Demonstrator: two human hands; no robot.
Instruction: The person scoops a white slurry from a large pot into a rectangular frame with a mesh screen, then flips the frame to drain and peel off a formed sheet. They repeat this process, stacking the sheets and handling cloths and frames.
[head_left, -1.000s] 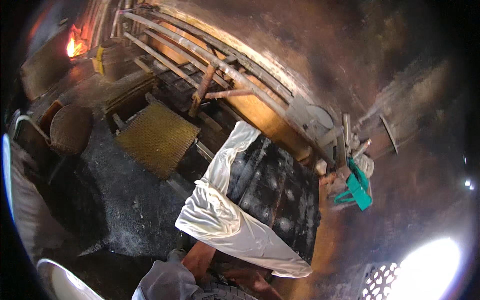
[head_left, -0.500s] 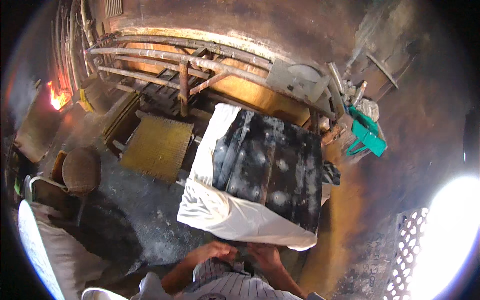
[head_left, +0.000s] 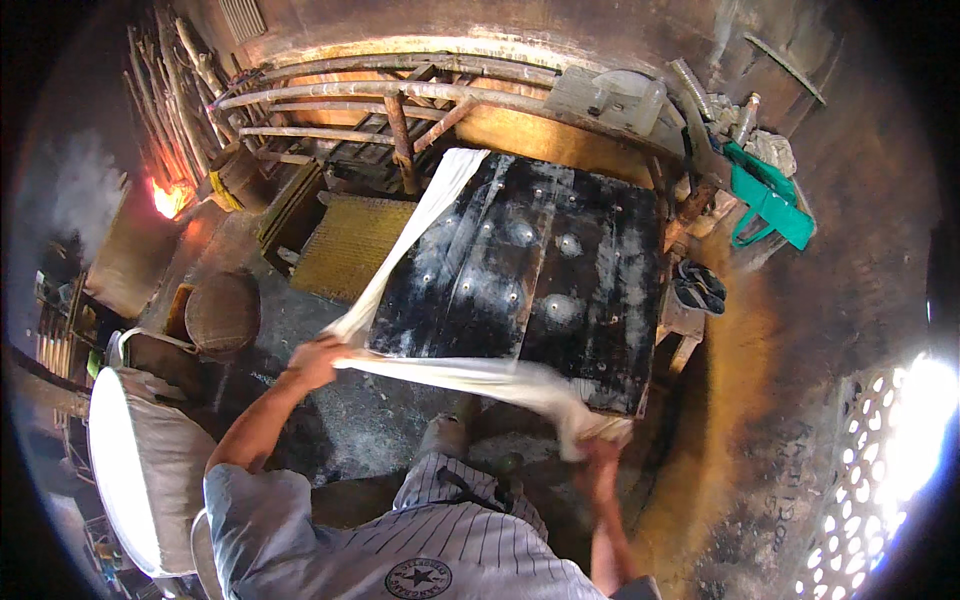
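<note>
A: Anything written in view?
B: On the shirt (head_left: 490, 550), yes: a round dark emblem (head_left: 419, 577), a star at its centre and small capitals curving around its ring.
A: Anywhere else?
B: Dark, rough characters (head_left: 787, 490) stand on the wall (head_left: 745, 545) at the right, letters and apparently digits.

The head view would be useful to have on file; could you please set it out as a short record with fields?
Table: black top with pale patches
White cloth: stretched from the table's far left corner to the left hand, then across to the right hand
Left hand: grips the cloth just left of the near left corner
Right hand: blurred, holds the cloth by the near right corner
Right of table: dark sandals, green bag
Upper left: fire, upright sticks
</note>
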